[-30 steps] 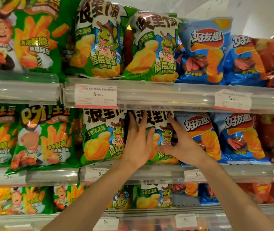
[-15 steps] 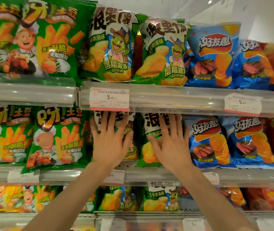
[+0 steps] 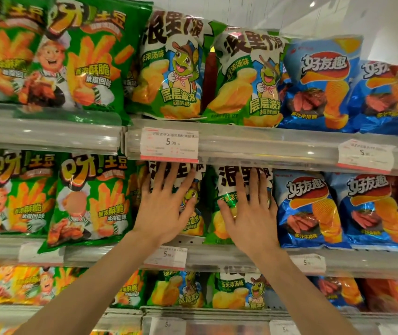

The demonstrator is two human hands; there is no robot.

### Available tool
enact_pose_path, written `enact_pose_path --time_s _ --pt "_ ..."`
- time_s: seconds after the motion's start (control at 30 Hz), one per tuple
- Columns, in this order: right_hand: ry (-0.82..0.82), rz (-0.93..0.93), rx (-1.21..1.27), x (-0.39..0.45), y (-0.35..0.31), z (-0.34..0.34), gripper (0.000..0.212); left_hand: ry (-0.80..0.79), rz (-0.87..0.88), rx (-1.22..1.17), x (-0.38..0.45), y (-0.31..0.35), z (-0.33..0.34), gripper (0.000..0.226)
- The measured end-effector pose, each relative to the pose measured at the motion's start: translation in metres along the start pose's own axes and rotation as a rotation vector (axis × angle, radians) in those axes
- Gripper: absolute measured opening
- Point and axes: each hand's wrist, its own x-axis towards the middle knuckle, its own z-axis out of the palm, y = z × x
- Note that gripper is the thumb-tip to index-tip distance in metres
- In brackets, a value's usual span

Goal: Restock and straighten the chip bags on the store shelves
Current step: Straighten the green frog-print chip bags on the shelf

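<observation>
Left hand (image 3: 166,209) was flat on the left frog chip bag (image 3: 194,213) on the middle shelf (image 3: 229,256), fingers straight and spread, not gripping anything as far as I could see. Right hand (image 3: 251,213) was doing the same on the right frog chip bag (image 3: 224,201) just beside it. Both bags stood upright, with blue chip bags (image 3: 306,209) to their right and green fry bags (image 3: 89,201) to the left.

left green-and-white chip bag (image 3: 194,215): upright on middle shelf, front facing out, mostly covered | right green-and-white chip bag (image 3: 227,189): upright just beside it, cartoon-print front facing out, blue chip bag (image 3: 306,209) at its right
</observation>
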Motion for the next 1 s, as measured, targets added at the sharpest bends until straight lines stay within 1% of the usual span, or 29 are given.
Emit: enact_pose_path --time_s 0.13,0.27,0.53,0.63,0.73,0.8,0.93,1.0 --pt "0.004 0.003 -0.031 0.0 -0.004 0.002 0.079 0.01 0.014 0.077 0.004 0.001 -0.001 0.062" --pt "0.023 0.0 -0.054 0.001 -0.004 0.003 0.076 0.037 -0.007 0.028 0.007 0.004 0.004 0.058" --pt "0.052 0.001 -0.044 0.002 -0.005 0.009 0.074 0.045 -0.036 0.045 0.007 0.007 0.008 0.06" --pt "0.055 0.005 -0.014 0.002 -0.004 0.008 0.075 0.026 -0.05 0.044 0.007 0.008 0.006 0.06" --pt "0.043 0.012 0.098 -0.001 -0.001 0.006 0.076 0.0 -0.06 0.008 0.004 0.008 0.0 0.06" --pt "0.04 0.026 0.211 -0.006 0.001 0.0 0.077 0.014 -0.073 -0.062 -0.001 0.011 -0.009 0.061" --pt "0.006 0.091 0.46 -0.03 -0.001 -0.017 0.079 0.086 0.001 -0.286 -0.025 0.025 -0.029 0.062" --pt "-0.022 0.133 0.606 -0.05 -0.005 -0.025 0.079 0.075 0.031 -0.432 -0.043 0.033 -0.036 0.062"
